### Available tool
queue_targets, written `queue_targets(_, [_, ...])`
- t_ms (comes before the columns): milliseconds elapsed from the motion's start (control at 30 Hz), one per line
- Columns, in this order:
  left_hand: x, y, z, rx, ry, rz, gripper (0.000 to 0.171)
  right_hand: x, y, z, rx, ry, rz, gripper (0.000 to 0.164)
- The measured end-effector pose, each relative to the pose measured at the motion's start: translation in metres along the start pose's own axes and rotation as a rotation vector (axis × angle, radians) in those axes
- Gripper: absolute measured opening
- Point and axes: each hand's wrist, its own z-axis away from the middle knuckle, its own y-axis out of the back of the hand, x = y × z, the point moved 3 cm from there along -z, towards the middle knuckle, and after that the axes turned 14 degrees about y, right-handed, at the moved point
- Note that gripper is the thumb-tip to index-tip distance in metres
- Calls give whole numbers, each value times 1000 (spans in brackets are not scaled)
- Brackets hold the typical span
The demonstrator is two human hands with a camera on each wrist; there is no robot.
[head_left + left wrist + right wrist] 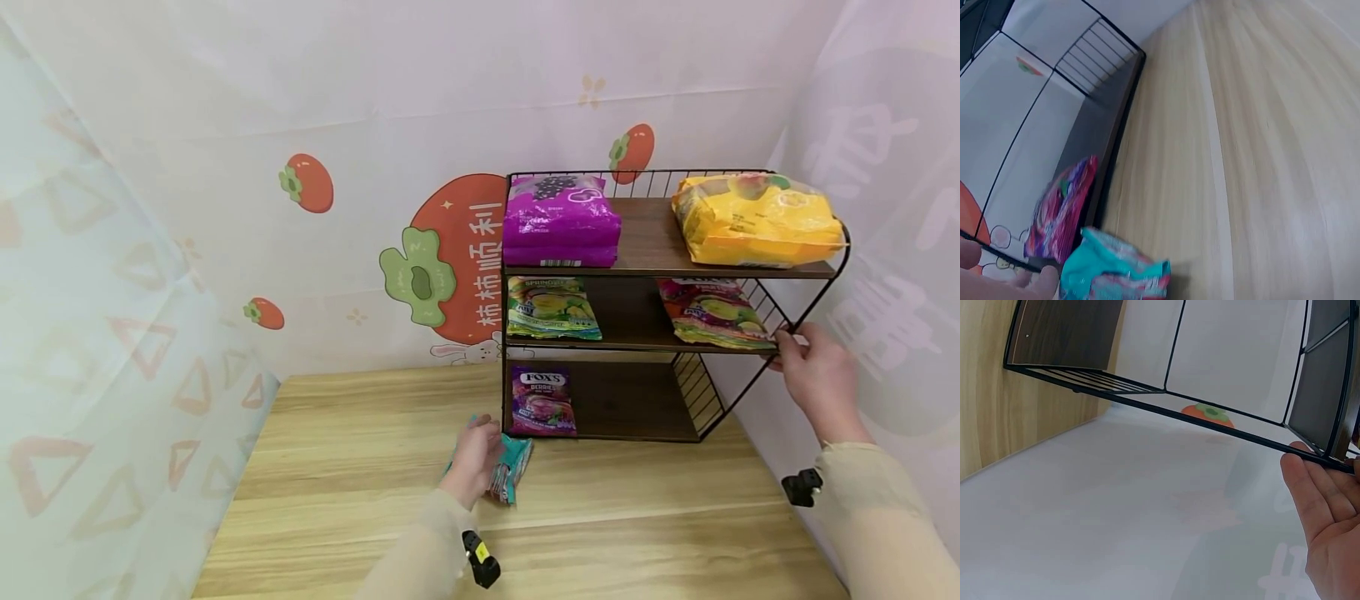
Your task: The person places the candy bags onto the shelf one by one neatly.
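Observation:
A black wire rack [600, 346] with three dark wood shelves stands on the table between my hands. My right hand [817, 375] grips its right side bar level with the middle shelf; in the right wrist view the fingers [1319, 494] lie along that bar. At the lower left corner, my left hand [476, 458] holds the rack's side frame, fingertips at the bar in the left wrist view. A teal candy bag [513, 467] lies on the table just beside the left hand, partly hidden by it. On the bottom shelf is a purple Fox's Berries bag [542, 404].
The top shelf bears a purple grape bag [561, 225] and a yellow bag [757, 221]. A green bag [551, 308] and a red bag [712, 312] lie on the middle shelf. White printed cloth walls [360, 108] enclose the wooden table [337, 500].

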Motion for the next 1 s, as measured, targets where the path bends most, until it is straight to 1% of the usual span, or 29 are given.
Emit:
queue_targets(233, [6, 19, -4, 175, -88, -168, 47, -2, 1, 0, -4, 6, 1, 36])
queue_targets(300, [8, 24, -5, 221, -106, -225, 45, -3, 1, 0, -5, 7, 1, 36])
queue_targets(433, [10, 33, -3, 293, -117, -336, 45, -2, 2, 1, 0, 13, 20, 35])
queue_targets(633, [10, 43, -1, 374, -112, -478, 46, -2, 1, 0, 0, 11, -3, 36])
queue_targets(833, [3, 54, -2, 440, -85, -565, 50, -2, 0, 0, -1, 7, -17, 37])
queue_targets(900, [0, 57, -3, 459, -83, -597, 50, -1, 0, 1, -1, 5, -18, 38])
queue_targets(1000, [-4, 61, -3, 478, -100, -643, 48, -1, 0, 1, 0, 7, -25, 38])
